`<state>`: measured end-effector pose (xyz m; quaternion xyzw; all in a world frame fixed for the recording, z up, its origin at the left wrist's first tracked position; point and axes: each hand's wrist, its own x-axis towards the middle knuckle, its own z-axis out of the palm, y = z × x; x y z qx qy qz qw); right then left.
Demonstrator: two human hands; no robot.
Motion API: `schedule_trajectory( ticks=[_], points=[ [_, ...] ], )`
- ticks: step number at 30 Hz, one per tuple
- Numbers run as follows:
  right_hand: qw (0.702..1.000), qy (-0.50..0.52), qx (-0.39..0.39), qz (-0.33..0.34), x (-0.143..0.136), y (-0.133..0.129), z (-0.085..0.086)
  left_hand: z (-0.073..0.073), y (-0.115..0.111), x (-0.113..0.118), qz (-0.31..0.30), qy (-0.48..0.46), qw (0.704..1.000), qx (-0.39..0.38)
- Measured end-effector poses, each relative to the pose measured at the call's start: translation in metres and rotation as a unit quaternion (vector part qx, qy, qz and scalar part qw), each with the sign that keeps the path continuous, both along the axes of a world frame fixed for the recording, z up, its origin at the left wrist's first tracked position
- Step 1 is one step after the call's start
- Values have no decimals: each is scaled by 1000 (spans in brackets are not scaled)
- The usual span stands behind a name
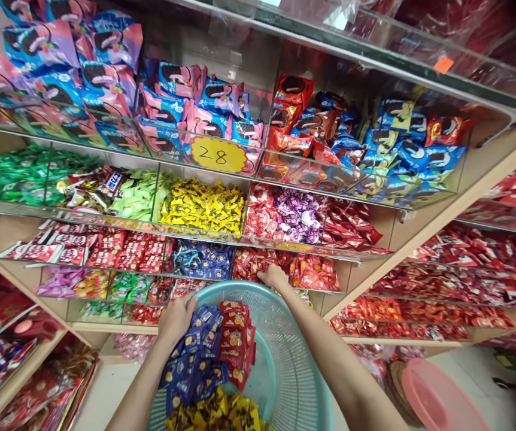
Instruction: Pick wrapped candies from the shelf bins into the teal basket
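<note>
My left hand [176, 320] is closed on the left rim of a teal plastic basket [291, 353], its thumb over the edge and its other fingers mostly hidden. Inside the basket lie blue candy packets [195, 353], red candy packets [238, 344] and yellow-wrapped candies [217, 413]. Beyond the far rim, my right hand [273, 276] reaches into a shelf compartment, its fingers curled at the red candy packets [249, 263] there. Its fingertips are partly lost among the wrappers. Left of that compartment are dark blue packets [211, 261].
Glass-fronted shelves [204, 230] rise ahead, divided into candy compartments. A yellow "28" tag [218, 155] hangs on an upper glass edge. At right, a slanting wooden panel [419, 221] separates another candy rack. A pink tub [442, 395] stands on the floor at lower right.
</note>
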<state>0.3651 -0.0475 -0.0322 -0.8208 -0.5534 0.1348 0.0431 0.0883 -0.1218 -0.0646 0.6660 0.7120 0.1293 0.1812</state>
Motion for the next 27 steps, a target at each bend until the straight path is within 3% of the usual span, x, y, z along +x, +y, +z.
schedule_trajectory(
  ticks=[8,11,13,16,18,20,27],
  points=[
    [994,10,96,49,17,-32,9,4,0,2,-7,7,1000,-4],
    [981,98,160,54,24,-39,9,5,0,3,-7,12,1000,-1],
    [951,223,206,50,27,-45,9,6,-1,3,-5,17,1000,0],
    [865,434,250,28,27,-61,8,7,-2,4,-1,16,1000,0],
    [813,528,244,15,25,-78,7,7,-2,4,0,12,1000,0],
    [787,577,220,14,24,-98,5,7,-2,3,0,8,1000,0],
    [781,614,103,51,15,-163,-8,4,-2,4,2,2,1000,-2]
  ],
)
